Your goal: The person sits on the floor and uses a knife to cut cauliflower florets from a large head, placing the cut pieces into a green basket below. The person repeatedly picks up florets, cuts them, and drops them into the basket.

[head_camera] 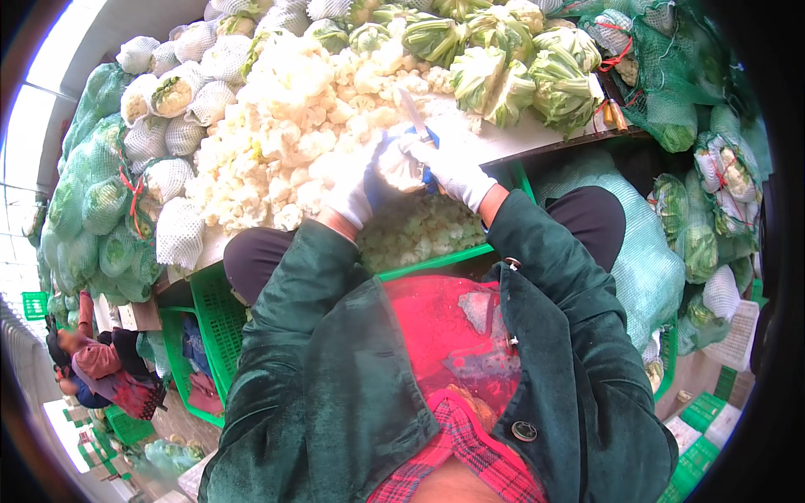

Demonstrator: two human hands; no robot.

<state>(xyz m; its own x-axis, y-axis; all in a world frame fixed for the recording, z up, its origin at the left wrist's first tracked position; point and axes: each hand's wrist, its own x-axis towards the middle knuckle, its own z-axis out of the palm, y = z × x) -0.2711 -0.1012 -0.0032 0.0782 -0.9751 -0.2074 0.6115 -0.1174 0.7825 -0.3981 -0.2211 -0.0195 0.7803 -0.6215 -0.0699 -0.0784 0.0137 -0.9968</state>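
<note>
My left hand [360, 185], in a white glove with a blue palm, holds a piece of cauliflower [400, 168] from its left side. In my right hand [458, 171], gloved the same way, is a knife [412, 112] with its blade pointing up and away from me. Both hands meet close together at the cauliflower, over the near edge of the white table [503, 139]. Directly below them, between my knees, a green plastic crate [434, 259] holds cut cauliflower florets [418, 229]. A large heap of florets [277, 132] covers the table ahead and to the left.
Leafy cauliflower heads [497, 82] lie at the back right, near orange tool handles [614, 116]. Foam-netted cauliflowers [179, 94] are stacked at left beside green mesh sacks [100, 201]. More sacks [685, 207] stand at right. Another person [104, 364] sits at far left.
</note>
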